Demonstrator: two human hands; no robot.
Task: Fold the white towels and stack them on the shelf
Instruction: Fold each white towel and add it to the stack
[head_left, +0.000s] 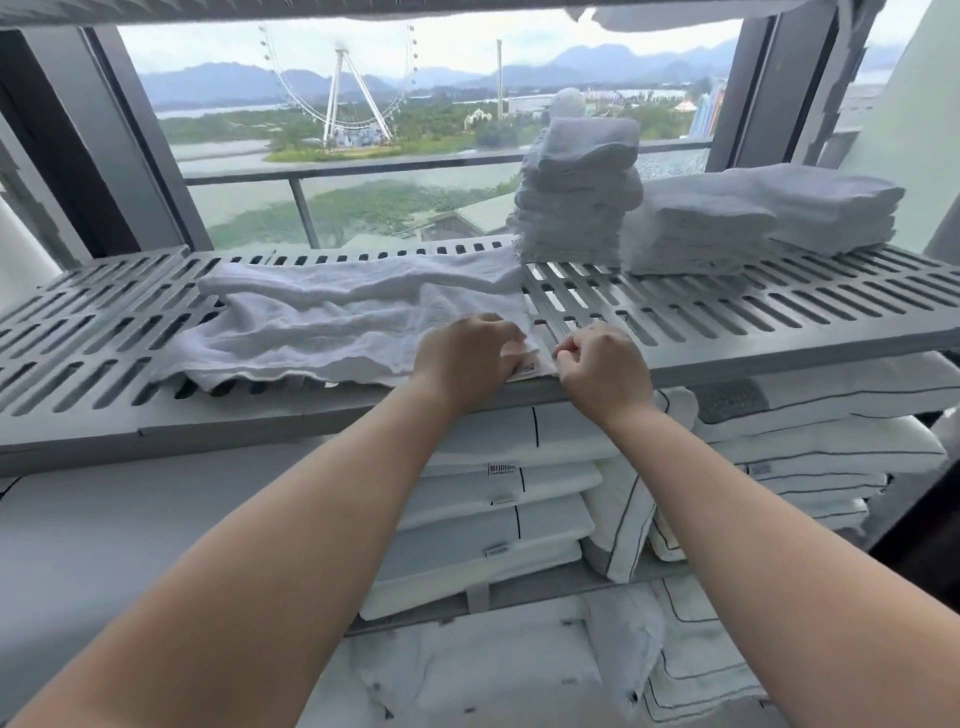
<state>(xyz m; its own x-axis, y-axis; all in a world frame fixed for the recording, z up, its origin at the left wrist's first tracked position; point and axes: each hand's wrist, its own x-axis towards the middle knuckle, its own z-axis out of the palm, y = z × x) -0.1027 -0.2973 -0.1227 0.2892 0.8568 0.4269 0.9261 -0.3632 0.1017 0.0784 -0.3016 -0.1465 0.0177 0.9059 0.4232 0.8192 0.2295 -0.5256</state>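
A white towel (332, 322) lies spread and rumpled across the grey slotted shelf (727, 322), left of centre. My left hand (462, 358) pinches the towel's near right corner, close to its small label. Beside it, my right hand (602, 364) is curled at the same corner by the shelf's front edge; its fingertips seem to pinch the towel's hem. A tall stack of folded white towels (576, 192) stands at the back right of the shelf. A lower, wider stack (701, 234) sits to its right, and a third pile (831, 208) lies further right.
Folded white pillowcases with dark piping (493, 519) fill the shelves below. A window with a railing (363, 166) is behind the shelf. Another shelf with white linen (675, 15) hangs overhead. Bare slotted shelf surface lies at the far left and at the front right.
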